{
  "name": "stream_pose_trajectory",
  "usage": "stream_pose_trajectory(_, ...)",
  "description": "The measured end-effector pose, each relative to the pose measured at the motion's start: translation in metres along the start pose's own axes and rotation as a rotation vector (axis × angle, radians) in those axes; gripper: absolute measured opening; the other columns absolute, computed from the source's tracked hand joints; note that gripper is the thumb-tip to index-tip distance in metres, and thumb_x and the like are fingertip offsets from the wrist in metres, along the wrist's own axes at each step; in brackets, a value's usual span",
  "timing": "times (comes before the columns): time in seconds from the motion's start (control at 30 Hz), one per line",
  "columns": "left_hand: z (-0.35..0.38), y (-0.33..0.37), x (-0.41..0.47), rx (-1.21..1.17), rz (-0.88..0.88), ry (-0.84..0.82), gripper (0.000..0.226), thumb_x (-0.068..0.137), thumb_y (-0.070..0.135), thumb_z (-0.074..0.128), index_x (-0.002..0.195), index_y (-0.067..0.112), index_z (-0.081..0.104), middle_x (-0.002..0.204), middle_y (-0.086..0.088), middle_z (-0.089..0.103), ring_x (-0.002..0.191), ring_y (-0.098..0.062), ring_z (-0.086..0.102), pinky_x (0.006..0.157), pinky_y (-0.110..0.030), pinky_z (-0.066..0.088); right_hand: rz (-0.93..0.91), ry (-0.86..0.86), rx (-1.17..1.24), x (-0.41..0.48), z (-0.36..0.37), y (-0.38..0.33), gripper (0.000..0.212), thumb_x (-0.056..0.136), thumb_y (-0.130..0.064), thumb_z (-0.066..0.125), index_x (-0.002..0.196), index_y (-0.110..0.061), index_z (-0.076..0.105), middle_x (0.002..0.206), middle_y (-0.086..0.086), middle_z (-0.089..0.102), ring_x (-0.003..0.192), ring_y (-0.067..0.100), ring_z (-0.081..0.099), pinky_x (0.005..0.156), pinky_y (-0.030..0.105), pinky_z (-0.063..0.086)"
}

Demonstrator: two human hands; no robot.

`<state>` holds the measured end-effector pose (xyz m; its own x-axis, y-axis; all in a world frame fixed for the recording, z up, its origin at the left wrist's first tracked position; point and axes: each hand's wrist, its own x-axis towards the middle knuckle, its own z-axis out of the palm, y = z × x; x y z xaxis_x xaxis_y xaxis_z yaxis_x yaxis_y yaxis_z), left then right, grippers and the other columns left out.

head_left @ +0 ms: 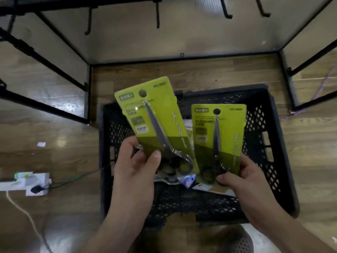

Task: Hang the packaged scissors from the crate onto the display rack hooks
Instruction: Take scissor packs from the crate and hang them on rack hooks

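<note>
My left hand (135,166) pinches the lower end of a large green scissors pack (155,115), which tilts up and to the left above the crate. In my right hand (242,179) is a smaller green scissors pack (221,132), gripped at its bottom edge and held nearly upright. Both packs hover over the black perforated crate (262,143) on the floor. A few more packaged items (186,180) lie inside the crate under the packs. Black hooks (157,15) of the display rack hang at the top of the view, bare.
The rack's black frame (89,92) stands around the far side of the crate on a wooden floor. A white power strip with a plug and cables (27,183) lies on the floor at the left. A purple cable (321,88) runs at the right.
</note>
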<state>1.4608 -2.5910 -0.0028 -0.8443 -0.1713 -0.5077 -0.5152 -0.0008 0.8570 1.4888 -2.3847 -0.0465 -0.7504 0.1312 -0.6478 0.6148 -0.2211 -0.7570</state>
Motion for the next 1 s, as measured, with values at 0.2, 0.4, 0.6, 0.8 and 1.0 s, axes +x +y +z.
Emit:
stream_pose_trajectory(0.2, -0.01, -0.021, -0.031, -0.08, -0.048, 0.135, 0.029, 0.101, -0.003, 0.055, 0.125, 0.012, 0.057, 0.108, -0.012, 0.077, 0.098, -0.021, 0.069, 0.094, -0.035, 0.053, 0.001, 0.122, 0.059, -0.043, 0.008, 0.014, 0.05, 0.081, 0.026, 0.054, 0.097, -0.018, 0.073, 0.093, 0.009, 0.076, 0.088, 0.026, 0.067, 0.086, 0.041, 0.053)
stream_pose_trajectory(0.4, -0.028, 0.009, -0.115, -0.059, -0.154, 0.242, 0.036, 0.1, -0.004, 0.057, 0.124, 0.022, 0.064, 0.112, -0.006, 0.077, 0.106, -0.02, 0.07, 0.099, -0.039, 0.052, 0.075, 0.258, -0.042, -0.147, 0.006, -0.022, 0.053, 0.078, 0.031, 0.054, 0.086, -0.018, 0.073, 0.08, 0.02, 0.073, 0.074, 0.026, 0.063, 0.068, 0.033, 0.055)
stream_pose_trajectory(0.6, -0.055, 0.217, -0.192, -0.181, -0.048, 0.126, 0.038, 0.1, -0.008, 0.053, 0.12, 0.022, 0.064, 0.108, -0.006, 0.078, 0.099, -0.021, 0.072, 0.086, -0.036, 0.059, -0.071, 0.164, 0.087, -0.304, 0.044, -0.239, 0.042, 0.07, 0.03, 0.06, 0.083, -0.01, 0.065, 0.062, 0.014, 0.067, 0.049, 0.019, 0.056, 0.047, 0.02, 0.047)
stream_pose_trajectory(0.8, -0.092, 0.474, -0.282, -0.205, 0.316, 0.059, 0.046, 0.101, -0.002, 0.055, 0.12, 0.039, 0.055, 0.104, -0.003, 0.077, 0.092, -0.02, 0.071, 0.083, -0.035, 0.057, -0.374, 0.042, 0.085, -0.435, 0.101, -0.45, 0.039, 0.07, 0.025, 0.069, 0.082, -0.011, 0.066, 0.056, 0.005, 0.059, 0.044, 0.01, 0.046, 0.043, 0.015, 0.039)
stream_pose_trajectory(1.0, -0.162, 0.642, -0.344, -0.251, 0.673, 0.133, 0.05, 0.098, 0.005, 0.064, 0.107, 0.053, 0.059, 0.099, 0.003, 0.077, 0.09, -0.023, 0.07, 0.08, -0.042, 0.055, -0.673, -0.001, 0.079, -0.542, 0.169, -0.575, 0.024, 0.089, 0.023, 0.051, 0.091, 0.0, 0.059, 0.059, -0.002, 0.06, 0.047, 0.005, 0.048, 0.043, 0.014, 0.038)
